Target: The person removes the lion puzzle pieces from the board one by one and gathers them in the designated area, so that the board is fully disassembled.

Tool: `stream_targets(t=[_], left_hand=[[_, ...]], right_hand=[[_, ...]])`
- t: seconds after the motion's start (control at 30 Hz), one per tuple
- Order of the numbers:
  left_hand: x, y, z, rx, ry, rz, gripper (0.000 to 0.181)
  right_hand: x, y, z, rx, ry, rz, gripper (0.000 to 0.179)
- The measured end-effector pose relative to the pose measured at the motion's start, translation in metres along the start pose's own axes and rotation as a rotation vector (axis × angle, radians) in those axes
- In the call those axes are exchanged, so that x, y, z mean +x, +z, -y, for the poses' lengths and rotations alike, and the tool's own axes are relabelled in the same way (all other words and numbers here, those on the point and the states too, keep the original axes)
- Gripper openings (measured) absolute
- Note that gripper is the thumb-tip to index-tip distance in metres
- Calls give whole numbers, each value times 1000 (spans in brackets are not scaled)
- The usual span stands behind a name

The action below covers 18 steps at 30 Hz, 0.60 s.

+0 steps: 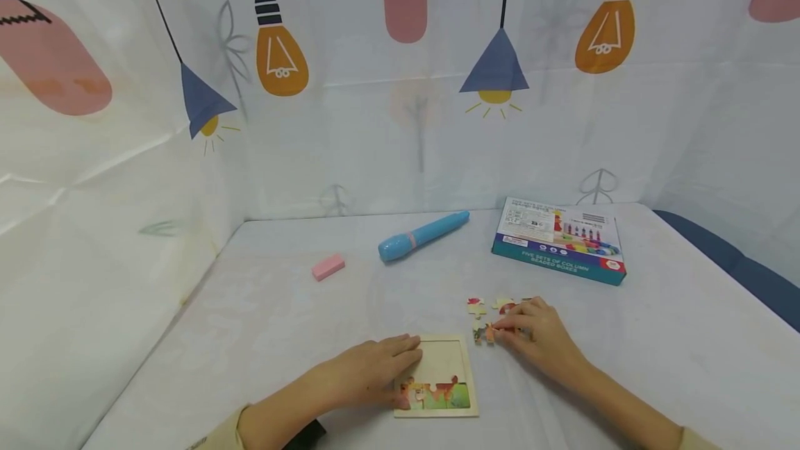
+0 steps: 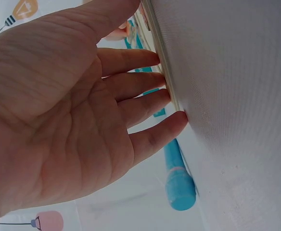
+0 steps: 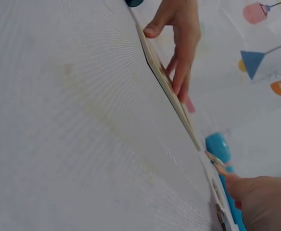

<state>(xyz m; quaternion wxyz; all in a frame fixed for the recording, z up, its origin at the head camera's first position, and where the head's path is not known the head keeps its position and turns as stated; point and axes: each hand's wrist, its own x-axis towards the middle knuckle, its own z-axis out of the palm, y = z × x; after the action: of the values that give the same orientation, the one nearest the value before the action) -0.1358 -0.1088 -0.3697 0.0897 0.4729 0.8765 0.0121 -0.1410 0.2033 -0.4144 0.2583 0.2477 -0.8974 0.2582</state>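
My left hand (image 1: 369, 372) rests on the left side of a square wooden puzzle tray (image 1: 467, 367), its fingers extended along the rim. In the left wrist view the fingertips (image 2: 179, 120) touch the tray's edge. Joined pieces (image 1: 437, 394) with an animal picture fill the tray's lower part; bare wood shows above them. Just right of the tray, my right hand (image 1: 546, 342) pinches a puzzle piece (image 1: 489, 333) between thumb and fingers. The right wrist view shows that piece (image 3: 216, 161) tilted at the fingertips. Other loose pieces (image 1: 476, 307) lie beyond it, partly hidden by the hand.
Behind the tray lie a pink block (image 1: 328, 267) and a blue, microphone-shaped tube (image 1: 425, 235). A flat teal and white box (image 1: 559, 239) is at the back right. A lamp-patterned white cloth (image 1: 387, 144) hangs behind the table. Something dark (image 1: 306, 436) sits under the left forearm.
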Motion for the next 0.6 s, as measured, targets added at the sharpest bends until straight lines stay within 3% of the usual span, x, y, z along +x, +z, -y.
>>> stream_targets(t=[0.6], left_hand=[[-1, -1, -1, 0, 2, -3, 70]], right_hand=[[-2, 6, -4, -36, -24, 32, 13]])
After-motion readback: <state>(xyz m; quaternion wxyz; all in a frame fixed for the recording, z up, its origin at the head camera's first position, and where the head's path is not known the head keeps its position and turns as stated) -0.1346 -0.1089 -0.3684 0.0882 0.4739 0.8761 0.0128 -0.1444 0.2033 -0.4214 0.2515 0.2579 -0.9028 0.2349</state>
